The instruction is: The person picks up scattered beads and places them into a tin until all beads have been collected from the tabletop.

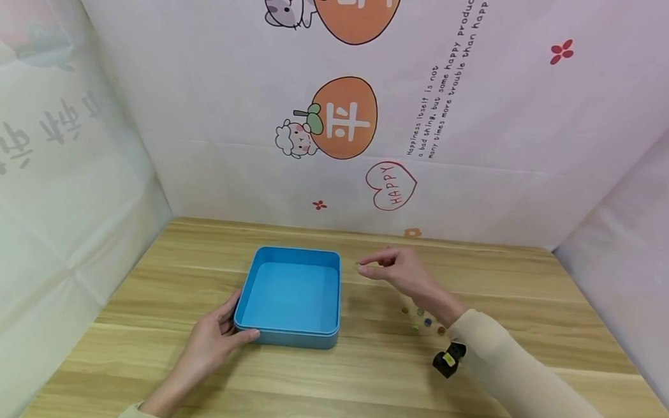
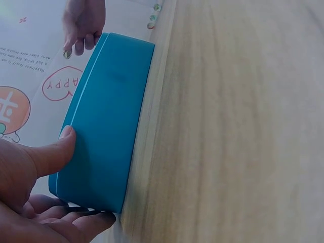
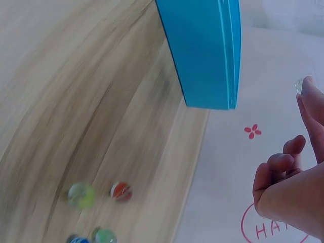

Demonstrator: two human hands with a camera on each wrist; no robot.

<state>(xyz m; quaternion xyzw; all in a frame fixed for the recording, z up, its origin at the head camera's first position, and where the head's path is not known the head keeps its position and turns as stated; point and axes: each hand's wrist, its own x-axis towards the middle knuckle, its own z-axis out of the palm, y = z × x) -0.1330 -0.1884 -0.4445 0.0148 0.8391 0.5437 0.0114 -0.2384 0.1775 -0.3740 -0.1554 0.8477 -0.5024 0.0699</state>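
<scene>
A shallow square blue box (image 1: 290, 338) with an open top stands on the wooden table, and no contents show inside it. My left hand (image 1: 211, 342) grips its near left corner, thumb on the front wall and fingers along the left side; the left wrist view shows this thumb (image 2: 55, 154) on the wall. To the right of the box, raised above the table, my right hand (image 1: 402, 274) pinches a clear glass marble (image 3: 299, 86) between thumb and index finger. Several marbles (image 1: 428, 322) in blue, orange and green lie on the table below my right forearm.
A small black object with a yellow label (image 1: 446, 361) shows beside the right sleeve. White printed sheets (image 1: 227, 183) enclose the wooden table (image 1: 357, 396) at the back and both sides.
</scene>
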